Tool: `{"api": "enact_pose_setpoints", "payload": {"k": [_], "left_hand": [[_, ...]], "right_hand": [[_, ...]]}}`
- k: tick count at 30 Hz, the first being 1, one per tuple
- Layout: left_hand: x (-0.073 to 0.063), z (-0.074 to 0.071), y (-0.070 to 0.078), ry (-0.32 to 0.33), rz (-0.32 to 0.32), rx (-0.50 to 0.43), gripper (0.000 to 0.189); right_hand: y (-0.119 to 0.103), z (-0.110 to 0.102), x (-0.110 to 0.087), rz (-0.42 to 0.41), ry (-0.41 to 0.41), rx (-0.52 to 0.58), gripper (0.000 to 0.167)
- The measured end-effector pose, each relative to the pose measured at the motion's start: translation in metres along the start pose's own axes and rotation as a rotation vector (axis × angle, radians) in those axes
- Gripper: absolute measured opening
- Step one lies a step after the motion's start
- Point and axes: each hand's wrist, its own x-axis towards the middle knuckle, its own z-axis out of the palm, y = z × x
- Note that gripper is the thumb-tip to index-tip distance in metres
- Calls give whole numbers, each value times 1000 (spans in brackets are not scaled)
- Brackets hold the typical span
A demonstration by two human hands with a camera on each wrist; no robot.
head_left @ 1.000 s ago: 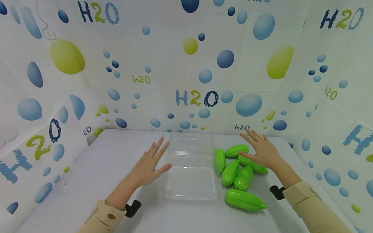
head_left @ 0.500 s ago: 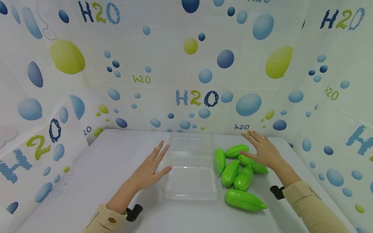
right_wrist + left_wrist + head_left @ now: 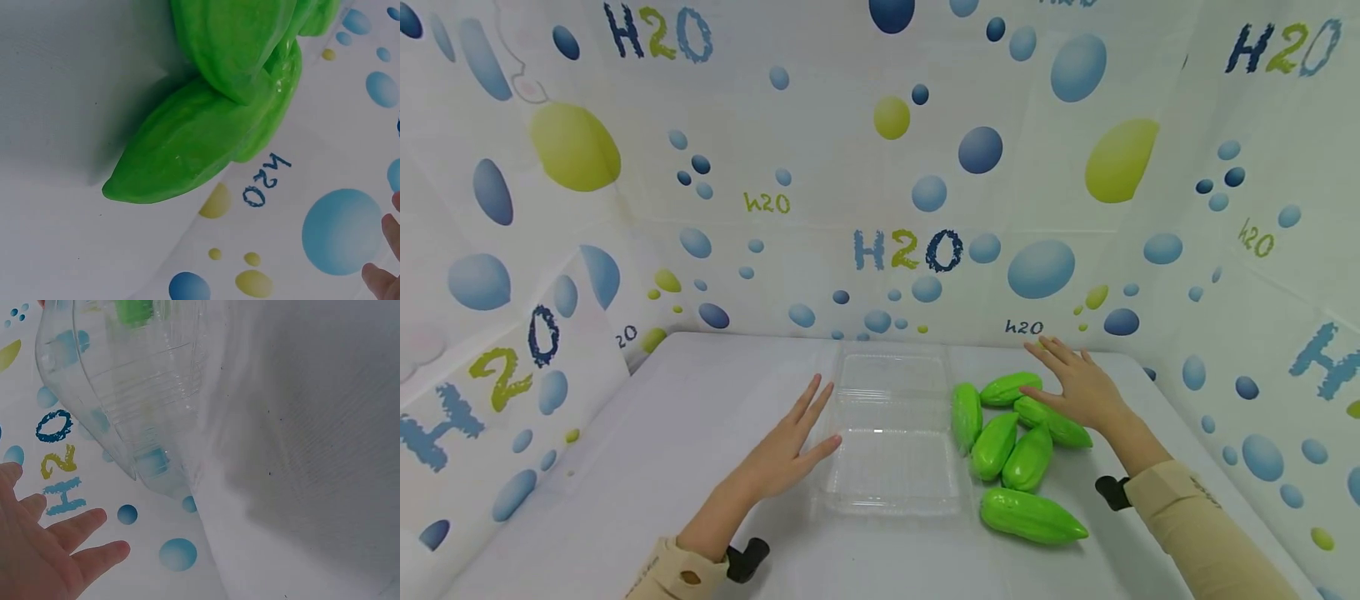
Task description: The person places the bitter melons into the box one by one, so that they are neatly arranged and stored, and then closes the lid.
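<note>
My left hand [image 3: 778,460] hovers with fingers spread just left of a clear plastic clamshell box [image 3: 895,475], holding nothing. The box lies open on the table, its hinge line running across the middle. Over the far side of a group of glossy green, ridged, pointed fruits or vegetables [image 3: 1028,458], my right hand [image 3: 1081,393] is also spread and holds nothing. They lie to the right of the box, one apart from the others at the near side. In the right wrist view, only fingertips [image 3: 392,234] show at the edge, away from the green pieces [image 3: 187,144].
A white-covered table [image 3: 647,467] carries everything. Behind it and at both sides hangs a white sheet [image 3: 820,125] printed with blue and green drops and "H2O" lettering. Each cuff has a small black device [image 3: 748,560] at the wrist.
My left hand has sunk slightly toward the near side, fingers still spread. The right hand has shifted very little. The box and the green pieces have stayed in place.
</note>
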Motion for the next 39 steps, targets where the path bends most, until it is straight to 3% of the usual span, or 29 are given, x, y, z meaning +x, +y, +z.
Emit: {"api": "enact_pose_setpoints", "payload": {"k": [12,27,39], "left_hand": [[-5,6,-1,-9,-29,-99,72],[-9,13,-4,-30,-84,-155,71],[-13,18,-7,-19,-86,-207,69]], "right_hand": [[6,7,2,-1,1,33,71],[15,14,0,17,17,62,67],[21,25,1,34,10,97,66]]}}
